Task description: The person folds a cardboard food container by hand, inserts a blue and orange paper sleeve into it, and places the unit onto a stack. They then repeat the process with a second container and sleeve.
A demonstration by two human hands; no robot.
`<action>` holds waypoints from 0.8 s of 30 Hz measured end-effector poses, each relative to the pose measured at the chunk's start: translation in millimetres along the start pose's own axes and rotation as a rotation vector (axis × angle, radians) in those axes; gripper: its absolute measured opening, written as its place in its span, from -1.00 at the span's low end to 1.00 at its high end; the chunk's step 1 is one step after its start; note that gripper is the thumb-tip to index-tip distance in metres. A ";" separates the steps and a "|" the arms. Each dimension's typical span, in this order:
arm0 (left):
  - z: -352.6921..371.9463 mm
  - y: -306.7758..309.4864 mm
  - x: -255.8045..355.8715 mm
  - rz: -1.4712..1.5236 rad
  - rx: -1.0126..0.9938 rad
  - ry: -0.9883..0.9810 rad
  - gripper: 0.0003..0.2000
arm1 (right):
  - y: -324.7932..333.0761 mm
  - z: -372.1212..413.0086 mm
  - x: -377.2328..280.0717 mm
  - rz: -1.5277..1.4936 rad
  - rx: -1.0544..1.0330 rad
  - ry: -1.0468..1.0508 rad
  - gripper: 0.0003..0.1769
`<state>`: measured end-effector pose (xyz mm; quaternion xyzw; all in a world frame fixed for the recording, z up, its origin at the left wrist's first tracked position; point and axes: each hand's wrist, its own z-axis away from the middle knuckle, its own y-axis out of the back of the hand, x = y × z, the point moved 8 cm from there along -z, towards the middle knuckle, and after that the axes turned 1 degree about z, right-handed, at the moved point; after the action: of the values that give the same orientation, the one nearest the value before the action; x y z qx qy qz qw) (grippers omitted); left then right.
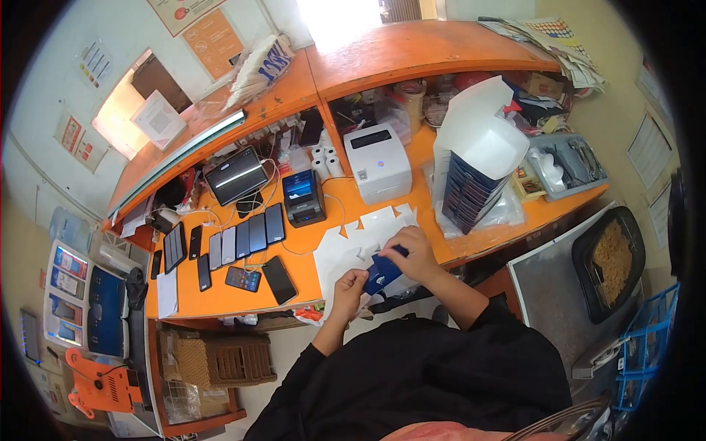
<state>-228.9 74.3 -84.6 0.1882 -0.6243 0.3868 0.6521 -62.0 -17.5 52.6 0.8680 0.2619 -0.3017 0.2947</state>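
Between my hands is a small dark blue folded card or packet with a white mark on its face. My left hand pinches its lower left end, fingers closed. On its upper right edge, the fingers of my right hand are also closed in a pinch. Under the hands lies a white sheet with jagged, cut-out edges at the orange desk's front. Right of it stands a stack of dark blue folded pieces wrapped in white sheet material.
Several phones lie on the left of the desk. A white label printer, a black receipt printer and a tablet stand behind. To the right are a grey tray of tools and a black chair.
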 end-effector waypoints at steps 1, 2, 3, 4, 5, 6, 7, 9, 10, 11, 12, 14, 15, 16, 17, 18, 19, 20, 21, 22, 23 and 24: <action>1.8 1.6 4.6 -0.008 0.028 -0.049 -0.83 | -2.0 -3.6 -18.3 0.065 -0.031 0.052 -0.82; 4.4 4.7 7.7 -0.024 0.047 -0.051 -0.83 | -6.1 -4.3 -29.7 0.130 -0.062 0.103 -0.81; 8.1 4.8 16.5 -0.039 0.066 -0.056 -0.83 | -8.7 -4.0 -32.7 0.131 -0.064 0.120 -0.78; 11.1 4.9 24.7 -0.053 0.085 -0.061 -0.83 | -9.9 -4.2 -34.3 0.138 -0.058 0.108 -0.79; 13.1 5.9 25.6 -0.005 0.092 -0.003 -0.84 | -10.8 -4.2 -36.3 0.145 -0.054 0.097 -0.79; 16.8 7.9 25.5 0.042 0.100 0.059 -0.84 | -12.6 -2.9 -37.6 0.150 -0.050 0.082 -0.79; 20.9 9.5 23.4 0.089 0.106 0.122 -0.85 | -13.5 -1.0 -40.1 0.150 -0.022 0.093 -0.80; 24.3 3.9 28.2 0.153 0.133 0.043 -0.86 | -14.3 0.9 -44.6 0.154 0.040 0.116 -0.82; 24.4 2.6 30.4 0.184 0.144 0.003 -0.87 | -14.6 1.7 -49.5 0.149 0.059 0.143 -0.83; 23.0 5.4 32.6 0.143 0.143 -0.045 -0.87 | -14.3 2.9 -55.9 0.144 0.078 0.169 -0.84; 20.8 8.1 34.5 0.101 0.142 -0.094 -0.87 | -13.0 3.9 -61.6 0.139 0.098 0.195 -0.85; 21.2 11.5 36.6 0.033 0.135 -0.165 -0.87 | -23.3 -0.4 -66.4 0.088 -0.067 0.214 -0.85; 22.8 11.7 39.5 0.004 0.129 -0.189 -0.87 | -29.4 -1.2 -67.6 0.061 -0.150 0.223 -0.85; 24.0 11.3 42.9 -0.025 0.122 -0.214 -0.87 | -33.4 -0.1 -66.8 0.093 -0.201 0.228 -0.85; 25.6 11.5 45.2 -0.032 0.120 -0.214 -0.88 | -36.4 1.6 -65.2 0.127 -0.248 0.232 -0.83; 29.7 9.0 52.2 -0.040 0.117 -0.212 -0.88 | -40.0 3.1 -65.1 0.160 -0.293 0.233 -0.81; 31.6 7.7 56.3 -0.046 0.113 -0.213 -0.89 | -28.7 -0.6 -67.8 0.212 -0.146 0.222 -0.76; 33.7 9.9 63.0 -0.113 0.140 -0.318 -0.90 | -15.6 -4.7 -72.5 0.264 0.000 0.215 -0.72; 39.1 13.0 66.7 -0.180 0.171 -0.422 -0.91 | -4.1 -6.6 -76.1 0.312 0.144 0.206 -0.67; 44.8 15.6 71.0 -0.247 0.204 -0.525 -0.91 | 9.5 -9.0 -48.3 0.031 0.313 -0.067 -0.62; 47.5 14.3 74.4 -0.215 0.156 -0.617 -0.92 | 13.9 -6.1 -13.1 -0.254 0.474 -0.342 -0.57; 51.3 12.9 78.0 -0.182 0.105 -0.707 -0.93 | 11.5 4.4 17.3 -0.540 0.626 -0.620 -0.52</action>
<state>-278.9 66.1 -5.1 0.3982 -0.7710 0.2700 0.4172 -44.6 -23.5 42.1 0.6858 0.2742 -0.6742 -0.0039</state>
